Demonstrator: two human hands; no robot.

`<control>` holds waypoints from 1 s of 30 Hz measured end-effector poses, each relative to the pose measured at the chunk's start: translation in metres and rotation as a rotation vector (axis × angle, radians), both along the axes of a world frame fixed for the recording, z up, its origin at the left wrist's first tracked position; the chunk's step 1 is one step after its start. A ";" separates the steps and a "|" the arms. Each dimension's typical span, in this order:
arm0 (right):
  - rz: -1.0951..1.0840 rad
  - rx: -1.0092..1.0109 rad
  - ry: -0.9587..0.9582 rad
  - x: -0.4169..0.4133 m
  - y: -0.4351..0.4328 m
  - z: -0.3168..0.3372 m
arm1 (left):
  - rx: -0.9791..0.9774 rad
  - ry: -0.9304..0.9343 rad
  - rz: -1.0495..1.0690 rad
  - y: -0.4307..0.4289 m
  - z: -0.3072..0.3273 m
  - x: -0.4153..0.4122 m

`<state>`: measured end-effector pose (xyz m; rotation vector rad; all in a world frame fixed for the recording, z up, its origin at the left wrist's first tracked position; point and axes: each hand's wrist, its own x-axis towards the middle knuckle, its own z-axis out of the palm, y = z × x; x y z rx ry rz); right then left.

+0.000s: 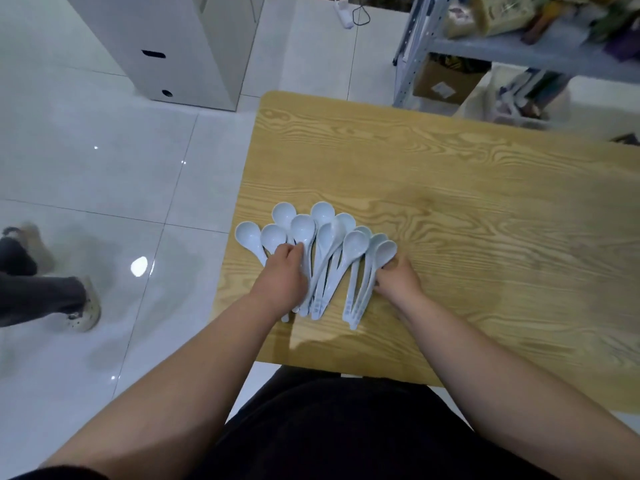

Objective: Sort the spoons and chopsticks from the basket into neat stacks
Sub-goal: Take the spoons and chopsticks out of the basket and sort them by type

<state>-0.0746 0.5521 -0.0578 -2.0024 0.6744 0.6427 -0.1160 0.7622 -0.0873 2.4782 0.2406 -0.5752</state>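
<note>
Since the soup spoons [322, 251] look like hard, glossy melamine or plastic, expect them to be light, stiff and slippery. They will skate on each other and on the wood, and may chip if dropped. They lie in a loose fan near the table's front left corner, bowls facing up and away from you, handles converging toward you, many overlapping. The leftmost spoon [247, 235] sits close to the table edge, so mind it.

Take hold at the handles, not the bowls. Squeeze a bunch of the handles from both sides so the bowls can nest, and lift low.

Your left hand [282, 278] lies over the left handles, fingers [294, 251] pressed together and bent down over them. The thumb is hidden, so I can't tell if it is under them. Your right hand [398, 280] is at the right side of the fan, fingers [384, 271] curled against the outer handles, thumb up by the rightmost bowl [386, 251].

No chopsticks or basket in view. The wooden table [485, 220] is bare to the right. Off the table there is a white tiled floor [104, 150], another person's legs [52, 299] at left, a white cabinet [180, 46], and metal shelving [519, 53] with a cardboard box [446, 81].
</note>
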 end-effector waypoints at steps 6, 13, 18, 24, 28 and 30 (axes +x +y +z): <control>-0.015 0.068 0.016 0.001 -0.002 -0.004 | -0.003 -0.023 -0.031 -0.002 0.005 -0.002; 0.210 0.030 0.072 -0.014 -0.023 0.003 | -0.013 -0.068 -0.055 -0.004 0.014 -0.007; 0.458 -0.002 -0.025 -0.036 -0.057 0.028 | -0.111 -0.112 -0.133 -0.023 0.048 -0.020; 0.562 0.017 -0.154 -0.083 -0.119 0.071 | -0.322 -0.073 -0.301 -0.089 0.074 -0.051; 0.493 0.005 -0.209 -0.120 -0.184 0.084 | -0.317 -0.072 -0.451 -0.151 0.080 -0.052; 0.464 -0.010 -0.242 -0.139 -0.220 0.087 | -0.309 -0.090 -0.490 -0.186 0.086 -0.050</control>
